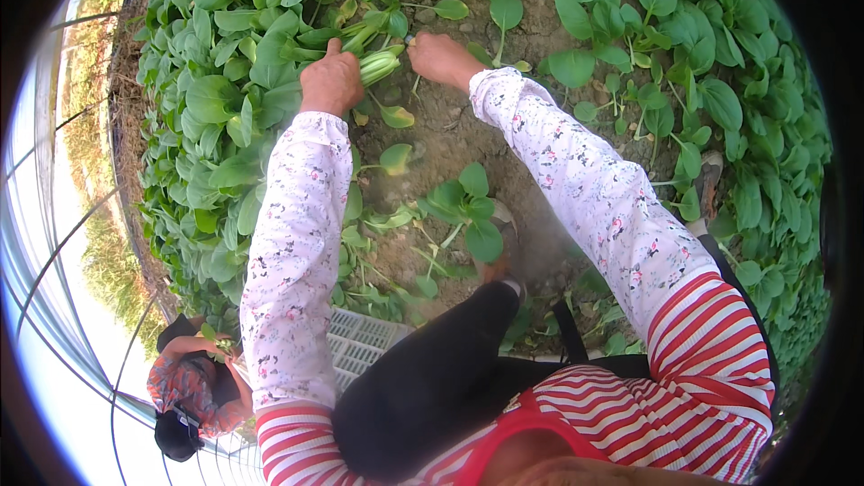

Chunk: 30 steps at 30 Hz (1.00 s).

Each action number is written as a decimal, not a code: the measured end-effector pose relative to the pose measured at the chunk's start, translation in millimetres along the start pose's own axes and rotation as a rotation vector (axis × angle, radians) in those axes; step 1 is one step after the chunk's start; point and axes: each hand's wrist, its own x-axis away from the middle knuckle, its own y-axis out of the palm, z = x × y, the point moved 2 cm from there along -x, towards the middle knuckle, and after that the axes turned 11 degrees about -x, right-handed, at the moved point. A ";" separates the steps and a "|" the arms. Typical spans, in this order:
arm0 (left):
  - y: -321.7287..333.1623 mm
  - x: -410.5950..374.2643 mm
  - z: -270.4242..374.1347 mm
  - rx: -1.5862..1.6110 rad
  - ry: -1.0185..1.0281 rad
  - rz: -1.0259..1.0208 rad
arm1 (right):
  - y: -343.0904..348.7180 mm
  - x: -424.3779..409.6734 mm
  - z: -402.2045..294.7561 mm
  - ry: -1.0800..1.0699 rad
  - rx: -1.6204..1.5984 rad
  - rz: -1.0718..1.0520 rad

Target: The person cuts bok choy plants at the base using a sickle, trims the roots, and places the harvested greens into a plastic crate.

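Note:
My left hand is closed around a leafy green vegetable with pale stalks, its stalk end pointing right and its leaves to the left. Just right of the stalks is my right hand, its fingers closed on a small object that is mostly hidden; only a small pale-blue bit shows at the fingertips. Rooted plants of the same kind stand thick beside and beyond my left hand. Under my hands lies brown soil with a few yellowing leaves.
Another dense row of green plants stands at the right. A white slatted plastic crate is beside my left knee. Small plants grow near my shoe. At lower left, a co-worker in a dark cap holds greens, near the greenhouse hoops.

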 end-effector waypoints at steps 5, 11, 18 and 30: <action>1.5 14.6 -5.5 0.068 -0.010 0.097 | 0.5 4.8 6.7 -0.079 -0.044 0.062; -33.0 94.8 0.4 0.430 0.055 0.245 | -26.2 50.9 37.8 -0.127 -0.773 0.123; -33.0 176.0 18.2 1.172 0.129 0.000 | -8.4 103.2 0.9 -0.140 -1.247 -0.365; -16.9 183.6 23.2 1.604 0.145 0.063 | 17.2 134.6 -12.8 -0.058 -1.279 -0.324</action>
